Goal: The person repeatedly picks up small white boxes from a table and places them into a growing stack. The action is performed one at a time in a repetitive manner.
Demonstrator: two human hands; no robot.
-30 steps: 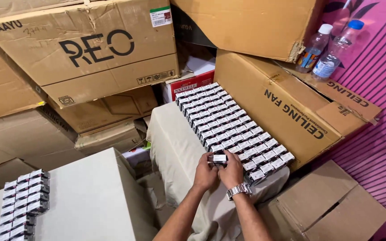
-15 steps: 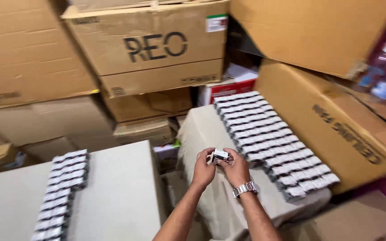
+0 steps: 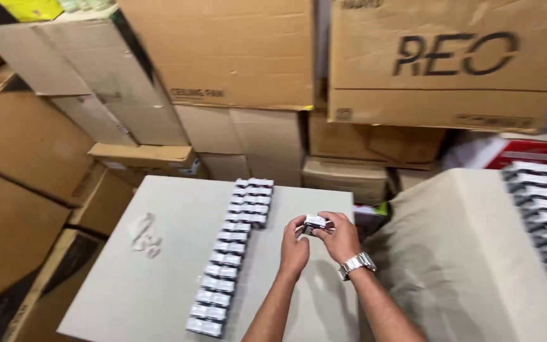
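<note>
Both my hands hold one small black-and-white box (image 3: 315, 221) in the air between them. My left hand (image 3: 294, 246) grips its left end and my right hand (image 3: 340, 235), with a metal watch on the wrist, grips its right end. They hover over the right part of a pale grey board (image 3: 159, 266). On that board lies a long double row of the same small boxes (image 3: 232, 252), just left of my left hand. A larger block of such boxes (image 3: 546, 215) lies on a cloth-covered surface (image 3: 463, 253) at the right edge.
Brown cardboard cartons (image 3: 235, 57) are stacked all around the back and left. A red and white box (image 3: 527, 153) sits behind the cloth-covered surface. A narrow gap (image 3: 368, 218) separates the grey board from the cloth-covered surface.
The view has swung left. My hands carried the small box from beside the large block on the cloth over to the grey board with the double row.
</note>
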